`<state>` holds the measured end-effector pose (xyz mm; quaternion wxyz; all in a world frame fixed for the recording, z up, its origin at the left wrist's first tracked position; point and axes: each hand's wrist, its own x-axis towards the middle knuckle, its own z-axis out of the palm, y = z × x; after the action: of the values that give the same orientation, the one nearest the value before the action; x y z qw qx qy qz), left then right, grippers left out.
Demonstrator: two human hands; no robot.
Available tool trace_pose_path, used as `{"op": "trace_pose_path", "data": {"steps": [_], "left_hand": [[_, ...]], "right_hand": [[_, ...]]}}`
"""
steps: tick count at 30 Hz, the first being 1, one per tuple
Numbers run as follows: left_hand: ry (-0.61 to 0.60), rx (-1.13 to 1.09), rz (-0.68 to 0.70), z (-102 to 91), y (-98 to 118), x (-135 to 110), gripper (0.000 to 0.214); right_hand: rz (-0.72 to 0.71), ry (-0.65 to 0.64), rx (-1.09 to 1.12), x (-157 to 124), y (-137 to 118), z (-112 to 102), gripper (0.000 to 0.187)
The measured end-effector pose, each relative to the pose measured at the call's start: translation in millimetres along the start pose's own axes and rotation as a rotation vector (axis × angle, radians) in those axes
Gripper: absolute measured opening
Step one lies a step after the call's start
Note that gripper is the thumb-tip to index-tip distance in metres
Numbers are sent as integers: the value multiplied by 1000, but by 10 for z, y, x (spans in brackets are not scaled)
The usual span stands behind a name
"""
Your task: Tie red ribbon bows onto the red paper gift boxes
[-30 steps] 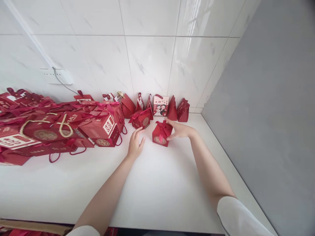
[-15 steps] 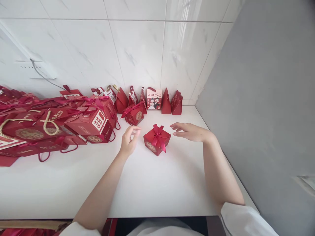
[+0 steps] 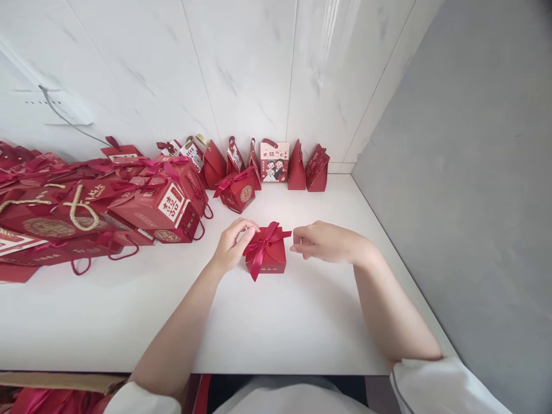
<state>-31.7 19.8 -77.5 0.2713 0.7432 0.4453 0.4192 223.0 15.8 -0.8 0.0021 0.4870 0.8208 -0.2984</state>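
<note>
A small red gift box (image 3: 268, 257) tied with a red ribbon bow stands on the white table (image 3: 280, 322), between my two hands. My left hand (image 3: 233, 244) touches the box's left side, its fingers curled against the box and the bow. My right hand (image 3: 325, 241) rests just right of the box, fingers drawn together in a pinch near its top right corner; whether they hold a ribbon end is too small to tell.
A heap of larger red gift boxes and bags (image 3: 99, 201) fills the table's left side. A row of small red boxes (image 3: 276, 164) stands along the tiled back wall. A grey panel (image 3: 466, 190) closes the right side. A white socket with a cable (image 3: 69, 112) sits on the wall.
The box has been turned and shifted a little nearer to me. Both hands, apart from it half a second ago, have closed in on its two sides.
</note>
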Motion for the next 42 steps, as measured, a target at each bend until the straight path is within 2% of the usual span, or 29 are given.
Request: {"op": "trace_pose_path", "data": {"steps": [2, 3, 4, 7, 9, 11, 14, 17, 20, 23, 30, 35, 38, 40, 42], "left_hand": [[57, 65, -26, 21, -2, 3, 22], [81, 89, -45, 34, -2, 4, 21], [91, 98, -66, 48, 0, 3, 21], [15, 31, -157, 82, 12, -1, 31], [-58, -41, -228, 92, 16, -3, 37], [-85, -91, -292, 84, 8, -1, 42], [-48, -122, -362, 32, -33, 12, 46], [-26, -122, -397, -41, -82, 25, 47], [-50, -140, -412, -84, -110, 25, 47], [-74, -190, -439, -81, -118, 22, 48], [-19, -174, -403, -36, -134, 26, 43], [-45, -215, -422, -36, -119, 18, 44], [-118, -245, -427, -69, -96, 14, 45], [-208, -260, -424, -102, -81, 8, 45], [-292, -284, -408, -132, -71, 1, 44]], "right_hand": [[6, 81, -176, -47, -123, 67, 28], [4, 81, -244, -58, -184, 109, 31], [-19, 19, -259, -59, -240, 151, 35], [-110, -174, -124, -8, -360, 261, 52], [-106, -180, -52, 57, -403, 307, 59], [-61, -119, -8, 134, -431, 337, 61], [-4, -68, 95, 257, -458, 383, 58], [-4, -59, 212, 369, -445, 460, 46], [-69, -45, 355, 444, -382, 548, 28], [-122, -81, 437, 473, -317, 595, 21], [-167, -129, 405, 458, -312, 557, 18], [-214, -188, 394, 464, -286, 582, 16], [-302, -256, 383, 400, -228, 487, 17], [-395, -331, 386, 312, -173, 356, 15], [-429, -327, 403, 218, -110, 213, 15]]}}
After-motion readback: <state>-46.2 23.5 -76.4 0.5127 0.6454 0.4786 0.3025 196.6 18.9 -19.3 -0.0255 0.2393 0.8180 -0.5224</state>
